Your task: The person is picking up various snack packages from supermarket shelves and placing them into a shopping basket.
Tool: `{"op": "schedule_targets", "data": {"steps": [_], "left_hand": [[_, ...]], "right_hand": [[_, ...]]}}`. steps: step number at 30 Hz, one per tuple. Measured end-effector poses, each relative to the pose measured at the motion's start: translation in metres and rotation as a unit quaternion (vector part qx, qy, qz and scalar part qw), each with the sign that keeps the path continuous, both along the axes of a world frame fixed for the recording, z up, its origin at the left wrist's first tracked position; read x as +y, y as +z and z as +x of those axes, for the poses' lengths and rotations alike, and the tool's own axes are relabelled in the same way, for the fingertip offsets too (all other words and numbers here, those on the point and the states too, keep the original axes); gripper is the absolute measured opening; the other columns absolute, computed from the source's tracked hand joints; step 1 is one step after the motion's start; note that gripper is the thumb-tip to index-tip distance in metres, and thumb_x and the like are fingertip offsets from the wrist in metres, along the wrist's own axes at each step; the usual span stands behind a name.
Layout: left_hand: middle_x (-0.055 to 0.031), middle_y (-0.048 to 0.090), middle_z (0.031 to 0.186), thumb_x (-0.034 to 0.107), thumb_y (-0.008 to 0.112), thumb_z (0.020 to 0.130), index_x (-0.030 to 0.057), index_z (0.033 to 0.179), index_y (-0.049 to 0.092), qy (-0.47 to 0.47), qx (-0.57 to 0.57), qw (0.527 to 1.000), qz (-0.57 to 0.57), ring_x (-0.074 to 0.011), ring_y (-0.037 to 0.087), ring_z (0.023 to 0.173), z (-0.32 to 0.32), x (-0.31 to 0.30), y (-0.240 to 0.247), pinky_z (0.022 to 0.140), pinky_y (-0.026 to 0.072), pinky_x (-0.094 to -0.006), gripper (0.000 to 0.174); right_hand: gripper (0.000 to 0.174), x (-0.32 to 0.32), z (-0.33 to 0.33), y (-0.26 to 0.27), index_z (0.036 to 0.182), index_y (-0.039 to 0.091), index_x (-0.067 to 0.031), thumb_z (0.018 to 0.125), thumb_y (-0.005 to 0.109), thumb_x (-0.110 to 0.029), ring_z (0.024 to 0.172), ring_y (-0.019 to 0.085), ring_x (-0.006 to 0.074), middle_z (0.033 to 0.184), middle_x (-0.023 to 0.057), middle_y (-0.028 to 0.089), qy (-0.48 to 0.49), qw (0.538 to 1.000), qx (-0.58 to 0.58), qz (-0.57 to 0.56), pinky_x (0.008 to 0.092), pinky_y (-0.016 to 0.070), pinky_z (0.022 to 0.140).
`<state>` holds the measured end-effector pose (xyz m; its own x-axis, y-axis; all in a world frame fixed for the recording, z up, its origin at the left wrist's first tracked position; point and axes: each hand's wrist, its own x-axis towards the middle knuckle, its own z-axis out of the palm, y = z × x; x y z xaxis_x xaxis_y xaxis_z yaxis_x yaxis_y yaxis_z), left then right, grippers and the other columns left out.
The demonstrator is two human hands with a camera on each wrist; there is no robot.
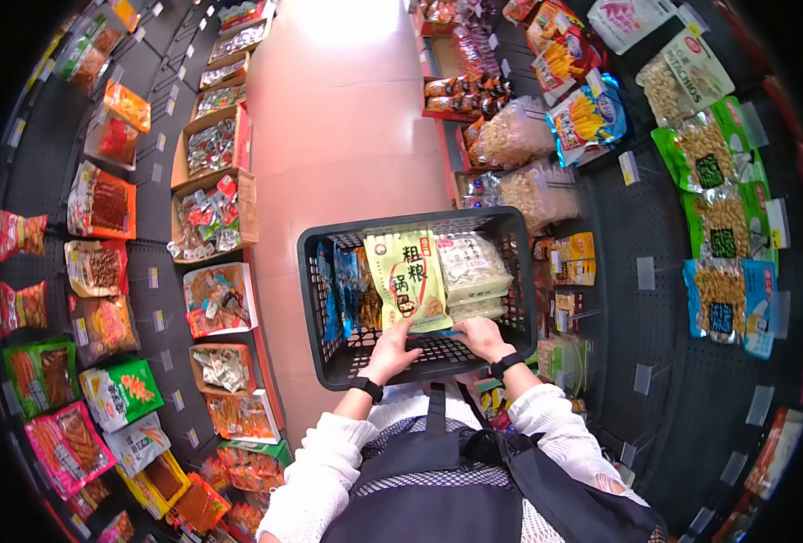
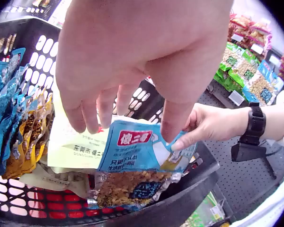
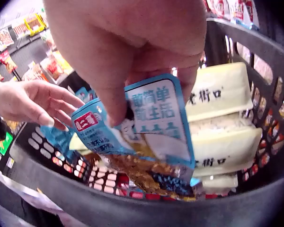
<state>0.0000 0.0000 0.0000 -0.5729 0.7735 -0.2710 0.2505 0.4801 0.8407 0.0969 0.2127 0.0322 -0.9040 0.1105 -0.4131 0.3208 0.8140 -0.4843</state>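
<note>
My right hand (image 1: 485,341) pinches the top of a blue snack bag (image 3: 156,113), thumb on its printed face and fingers behind. The bag has a clear lower part showing brown crunchy pieces, and it hangs at the near side of a black shopping basket (image 1: 329,373). My left hand (image 1: 390,355) is beside the bag with its fingers loosely extended; in the right wrist view these fingers stand close to the bag's corner. Beyond lies a pale yellow-green snack bag (image 1: 410,285), next to cream-coloured packs (image 3: 222,90) stacked at the basket's right.
Blue bags (image 2: 4,80) and yellow bags (image 2: 31,139) stand in a row along the basket's left side. Shelves of snack packets (image 1: 103,199) line the left, with open cartons (image 1: 216,140) below. Hanging nut bags (image 1: 709,154) are on the right. A tiled aisle floor (image 1: 347,118) runs ahead.
</note>
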Motion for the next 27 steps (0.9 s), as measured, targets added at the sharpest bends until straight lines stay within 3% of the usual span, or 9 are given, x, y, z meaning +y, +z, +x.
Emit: {"op": "schedule_targets", "data": {"steps": [5,9,12,13,15,16,19,23,27], "left_hand": [[-0.0132,0.054,0.117,0.009,0.071,0.072,0.0030,0.127,0.041,-0.058,-0.226,0.964,0.127,-0.0225,0.052,0.109,-0.019,0.031,0.052,0.091,0.0425,-0.0320,0.063],[-0.0083,0.060,0.107,0.005,0.068,0.076,0.0024,0.123,0.046,-0.158,-0.280,0.934,0.157,-0.0146,0.056,0.098,-0.034,0.093,0.099,0.085,0.0451,-0.0277,0.052],[-0.0021,0.065,0.086,0.006,0.064,0.080,-0.0007,0.102,0.061,-0.186,-0.225,0.943,0.159,-0.0089,0.058,0.080,-0.028,0.125,0.136,0.072,0.0471,-0.0243,0.024],[-0.0001,0.065,0.082,0.006,0.062,0.081,-0.0010,0.094,0.065,-0.181,-0.213,0.946,0.161,-0.0073,0.058,0.077,-0.020,0.142,0.160,0.069,0.0469,-0.0228,0.015],[0.0022,0.064,0.080,0.005,0.061,0.082,0.0018,0.091,0.066,-0.131,-0.300,0.921,0.209,-0.0038,0.054,0.069,-0.001,0.167,0.146,0.063,0.0448,-0.0210,0.010],[0.0029,0.063,0.079,0.005,0.061,0.083,0.0019,0.092,0.065,-0.143,-0.300,0.918,0.218,-0.0030,0.053,0.067,0.009,0.183,0.162,0.062,0.0435,-0.0205,0.010],[0.0037,0.062,0.078,0.006,0.061,0.083,0.0013,0.093,0.064,-0.158,-0.292,0.911,0.243,-0.0020,0.051,0.067,0.041,0.225,0.209,0.060,0.0411,-0.0194,0.011],[0.0043,0.060,0.077,0.008,0.061,0.085,0.0000,0.091,0.063,-0.165,-0.295,0.893,0.297,-0.0013,0.048,0.064,0.077,0.289,0.233,0.056,0.0361,-0.0184,0.010],[0.0056,0.057,0.074,0.010,0.061,0.085,0.0019,0.087,0.062,-0.155,-0.275,0.897,0.308,0.0002,0.044,0.060,0.093,0.345,0.268,0.050,0.0317,-0.0180,0.009]], "right_hand": [[0.018,0.013,0.019,0.096,0.088,0.068,-0.0089,0.076,0.064,-0.022,0.071,0.062,0.0298,0.075,0.0141,0.063,-0.046,0.984,0.135,-0.106,0.0366,0.0481,0.063],[0.018,0.036,0.045,0.193,0.092,0.067,-0.0049,0.077,0.066,-0.014,0.071,0.066,0.0203,0.078,0.0109,0.067,-0.222,0.943,0.142,-0.204,0.0277,0.0497,0.063],[0.015,0.035,0.069,0.229,0.091,0.067,-0.0020,0.077,0.068,-0.007,0.077,0.062,0.0091,0.084,0.0034,0.067,-0.417,0.789,0.362,-0.271,0.0234,0.0501,0.070],[0.030,0.046,0.087,0.230,0.106,0.060,-0.0016,0.078,0.067,-0.008,0.086,0.062,0.0129,0.094,0.0090,0.066,-0.396,0.798,0.372,-0.260,0.0261,0.0489,0.078],[0.046,0.044,0.105,0.234,0.123,0.045,-0.0021,0.081,0.063,-0.010,0.098,0.058,0.0174,0.106,0.0144,0.061,-0.430,0.622,0.528,-0.387,0.0299,0.0443,0.087],[0.058,0.054,0.122,0.235,0.132,0.031,-0.0037,0.082,0.061,-0.010,0.106,0.054,0.0205,0.114,0.0189,0.057,-0.419,0.653,0.510,-0.370,0.0321,0.0408,0.092],[0.064,0.055,0.142,0.244,0.136,0.025,-0.0058,0.083,0.060,-0.008,0.105,0.053,0.0166,0.117,0.0131,0.053,-0.458,0.554,0.622,-0.311,0.0287,0.0423,0.088],[0.052,0.079,0.164,0.247,0.134,0.028,-0.0035,0.089,0.053,-0.005,0.109,0.044,0.0113,0.120,0.0052,0.046,-0.489,0.639,0.588,-0.087,0.0265,0.0362,0.092],[0.044,0.132,0.172,0.260,0.128,0.036,-0.0032,0.089,0.054,-0.008,0.105,0.045,0.0090,0.117,0.0039,0.049,-0.488,0.586,0.627,-0.157,0.0243,0.0387,0.088]]}}
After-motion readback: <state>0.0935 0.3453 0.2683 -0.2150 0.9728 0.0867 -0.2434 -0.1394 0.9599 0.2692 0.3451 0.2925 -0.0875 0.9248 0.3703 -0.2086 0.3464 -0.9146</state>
